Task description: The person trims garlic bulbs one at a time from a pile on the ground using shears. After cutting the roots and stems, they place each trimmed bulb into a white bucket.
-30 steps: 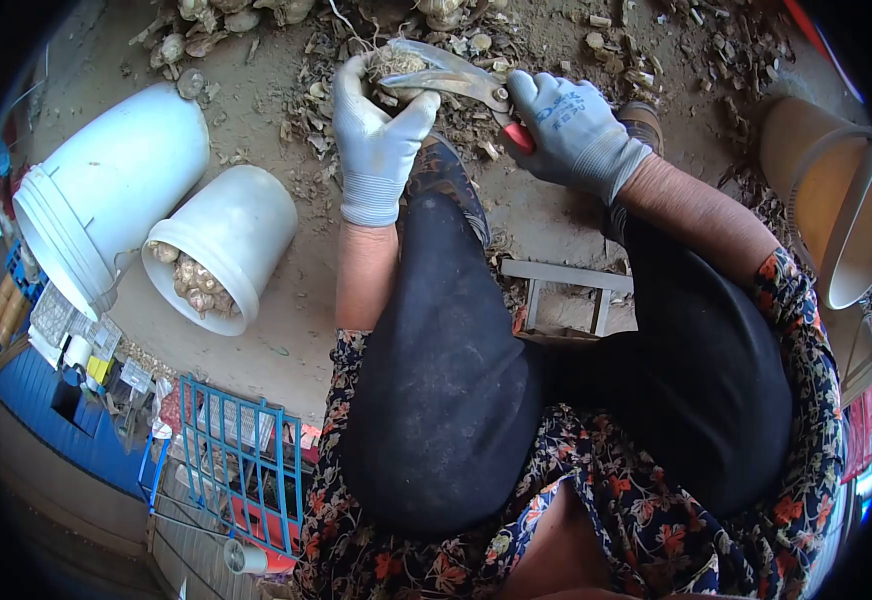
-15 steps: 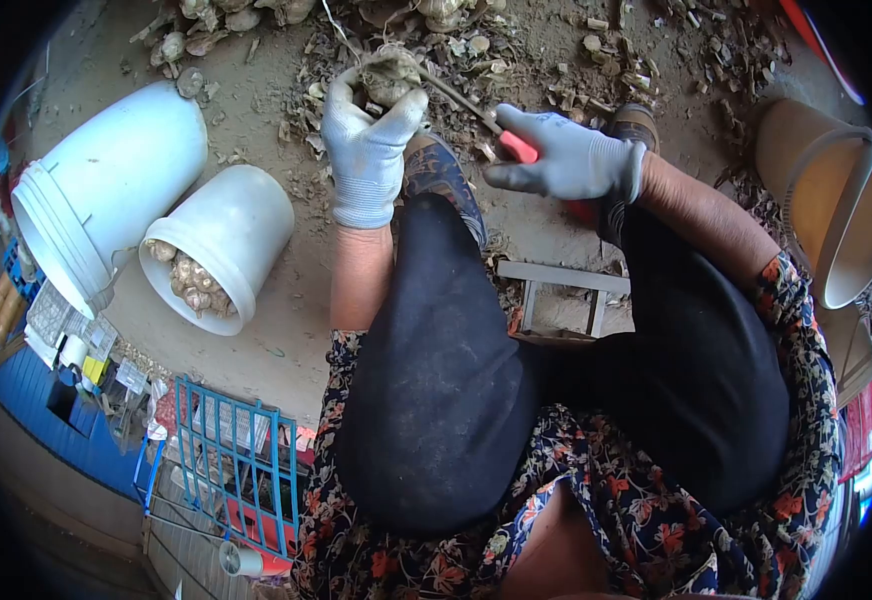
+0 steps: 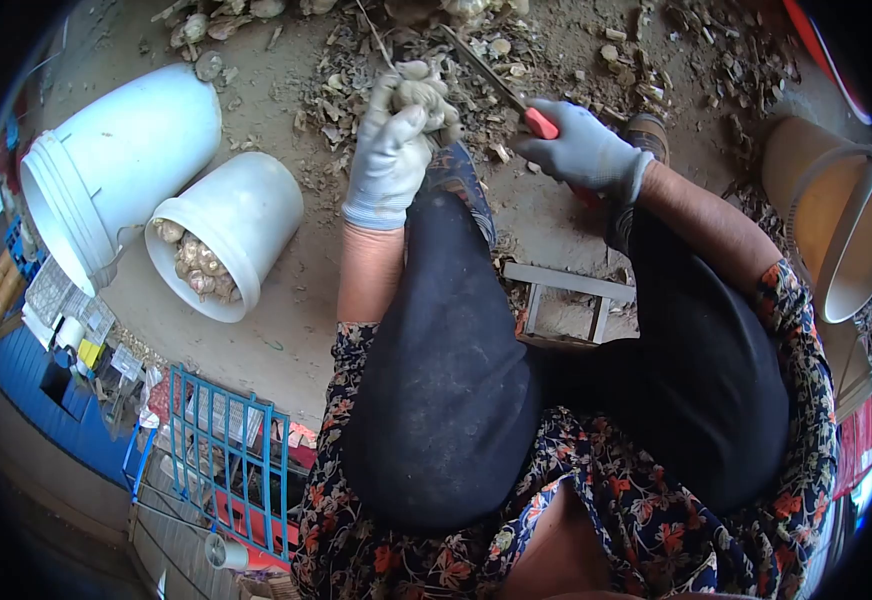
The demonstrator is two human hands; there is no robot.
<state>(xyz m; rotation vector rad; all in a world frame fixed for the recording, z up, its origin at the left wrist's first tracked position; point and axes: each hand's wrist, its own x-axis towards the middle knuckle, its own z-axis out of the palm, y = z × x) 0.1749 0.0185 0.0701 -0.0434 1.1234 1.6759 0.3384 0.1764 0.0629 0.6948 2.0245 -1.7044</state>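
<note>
My left hand, in a pale work glove, is closed around a garlic bulb at the upper middle, and a thin stalk rises above its fingers. To its right, my gloved right hand grips the red handle of a knife. The blade points up and left, apart from the bulb. Dry garlic trimmings cover the soil around and beyond both hands.
Two white buckets lie at the left, a large one and a smaller one with garlic bulbs inside. Another bucket lies at the right. A metal stool frame is between my legs, and garlic lies at the top.
The blade has come away from the bulb, and my right hand has moved slightly right. My left fingers have turned around the bulb. The whole view has shifted a little.
</note>
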